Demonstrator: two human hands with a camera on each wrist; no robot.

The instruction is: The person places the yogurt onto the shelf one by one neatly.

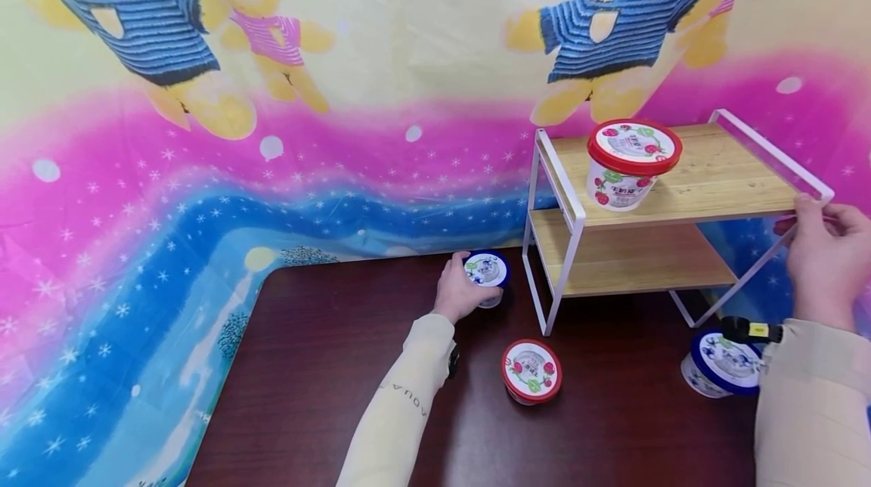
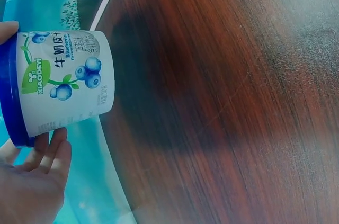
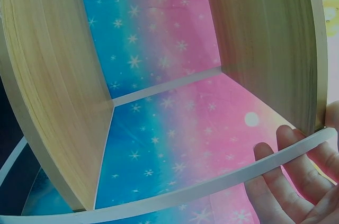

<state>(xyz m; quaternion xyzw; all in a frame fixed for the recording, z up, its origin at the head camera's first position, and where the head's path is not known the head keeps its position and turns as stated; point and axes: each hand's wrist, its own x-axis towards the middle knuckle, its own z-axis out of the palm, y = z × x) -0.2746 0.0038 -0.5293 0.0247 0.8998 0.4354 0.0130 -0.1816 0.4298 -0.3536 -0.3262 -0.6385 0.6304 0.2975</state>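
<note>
My left hand (image 1: 459,290) grips a small white tub with a blue lid (image 1: 486,269), thumb and fingers round its rim, left of the rack. Blueberries and "XIAODEYI" are printed on the side of this blueberry tub (image 2: 69,78) in the left wrist view. Whether its base touches the table cannot be told. At the rack's upper right front corner, my right hand (image 1: 826,252) holds the white frame of the two-tier wooden rack (image 1: 735,169). Its fingers (image 3: 288,179) curl round the white bar (image 3: 233,176) in the right wrist view. A red-lidded tub (image 1: 633,162) stands on the top shelf.
Another red-lidded tub (image 1: 531,371) is on the dark wood table (image 1: 306,381), in front of the rack. A second blue-lidded tub (image 1: 721,366) sits at the right, partly behind the right wrist's strap. A bear-patterned cloth (image 1: 408,56) hangs behind the table.
</note>
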